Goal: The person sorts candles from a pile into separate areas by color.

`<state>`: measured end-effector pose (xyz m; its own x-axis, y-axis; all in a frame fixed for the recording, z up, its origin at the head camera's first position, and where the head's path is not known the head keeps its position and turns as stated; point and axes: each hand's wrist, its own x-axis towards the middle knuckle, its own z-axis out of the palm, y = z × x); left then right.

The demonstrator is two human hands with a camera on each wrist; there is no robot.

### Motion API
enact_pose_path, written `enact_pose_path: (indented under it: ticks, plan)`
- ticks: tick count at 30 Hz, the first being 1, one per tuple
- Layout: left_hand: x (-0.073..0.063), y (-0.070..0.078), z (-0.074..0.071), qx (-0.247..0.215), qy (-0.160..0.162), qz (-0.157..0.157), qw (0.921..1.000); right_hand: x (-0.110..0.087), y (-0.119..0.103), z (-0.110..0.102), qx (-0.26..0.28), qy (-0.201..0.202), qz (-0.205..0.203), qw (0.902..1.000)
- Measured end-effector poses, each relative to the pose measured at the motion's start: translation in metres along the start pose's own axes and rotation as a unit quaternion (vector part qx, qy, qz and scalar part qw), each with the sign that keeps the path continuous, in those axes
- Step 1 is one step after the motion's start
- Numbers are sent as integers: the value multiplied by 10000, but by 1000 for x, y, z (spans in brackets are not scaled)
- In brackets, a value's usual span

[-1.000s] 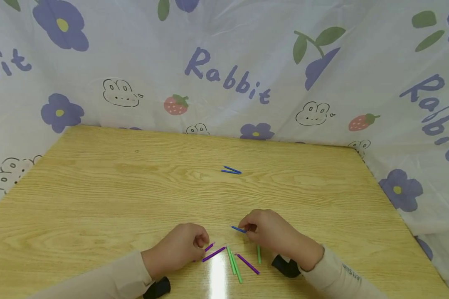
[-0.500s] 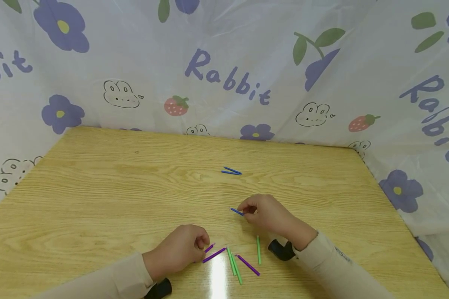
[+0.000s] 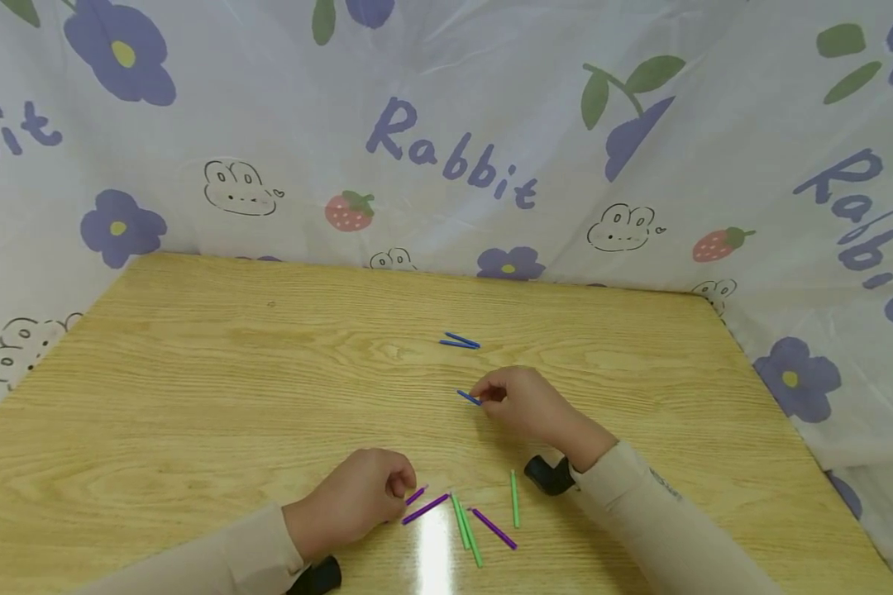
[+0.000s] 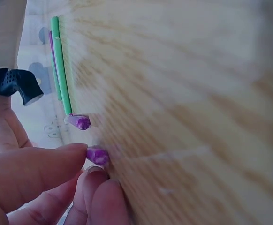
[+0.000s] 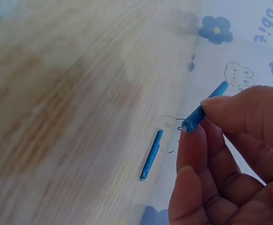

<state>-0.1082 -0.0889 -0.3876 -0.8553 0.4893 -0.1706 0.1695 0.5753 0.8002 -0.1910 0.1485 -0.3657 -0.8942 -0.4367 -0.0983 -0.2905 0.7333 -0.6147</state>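
My right hand (image 3: 524,405) pinches a thin blue candle (image 3: 467,397) between thumb and fingers, over the middle of the table. In the right wrist view this held candle (image 5: 207,106) slants up from the fingertips. Farther back, two more blue candles (image 3: 460,341) lie in a narrow V. My left hand (image 3: 353,497) stays low near the front, with a purple candle (image 4: 98,156) between thumb and finger. Most of that candle is hidden by the hand. Right beside it lies another purple candle (image 3: 426,509).
Two green candles (image 3: 467,529) lie together at the front, with a purple candle (image 3: 494,529) and a single green candle (image 3: 516,500) to their right. A rabbit-print cloth (image 3: 446,165) hangs behind the wooden table (image 3: 231,372). Black wrist devices (image 3: 549,475) sit under the sleeves.
My right hand has carried the blue candle away from me, toward the blue pair, uncovering more of the single green candle. My left hand has stayed in place.
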Motion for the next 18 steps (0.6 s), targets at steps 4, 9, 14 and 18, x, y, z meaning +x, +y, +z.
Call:
enact_pose_path:
  ticks: [4,9,14,18]
  plan:
    - [0,0,0,-22,-21,-72,10000,8,0,-2,-28,61,67,10000]
    - [-1,1,0,23,-16,-31,10000,18,-1,-4,-36,117,126,9998]
    - [-1,1,-1,-2,-66,-3,10000,28,-2,-7,-60,145,174,9997]
    - [-1,1,-1,-55,-118,-5,9999,36,-3,-9,-103,165,236,9995]
